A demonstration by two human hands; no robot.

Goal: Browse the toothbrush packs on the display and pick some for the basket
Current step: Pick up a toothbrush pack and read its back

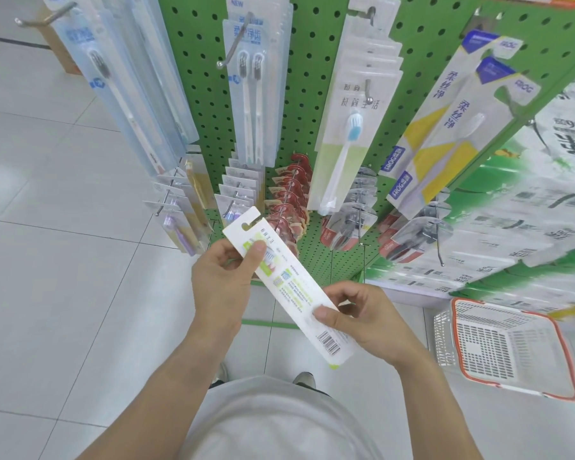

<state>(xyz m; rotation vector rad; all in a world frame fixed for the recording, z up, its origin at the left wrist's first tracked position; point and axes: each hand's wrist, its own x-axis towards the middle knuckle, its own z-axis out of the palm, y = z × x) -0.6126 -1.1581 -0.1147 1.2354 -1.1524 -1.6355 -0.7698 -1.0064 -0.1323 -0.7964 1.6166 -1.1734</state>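
Both hands pinch one toothbrush pack (287,287) back-side up, left hand (224,277) near its hang-hole, right hand (359,317) near the barcode, before the green pegboard display (312,104), basket (508,346) on the floor at right

We see bright, even overhead light, soft glare on the clear packs (136,94) at the left, faint shadows on the pale floor (63,260), strong wide-angle bending at the edges, blurred basket (502,346) and boxes (528,210) at right.

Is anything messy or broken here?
Nothing looks broken or spilled. The toothbrush pack is held slanted between the left hand and right hand, back side up. The basket sits on the floor, tilted.
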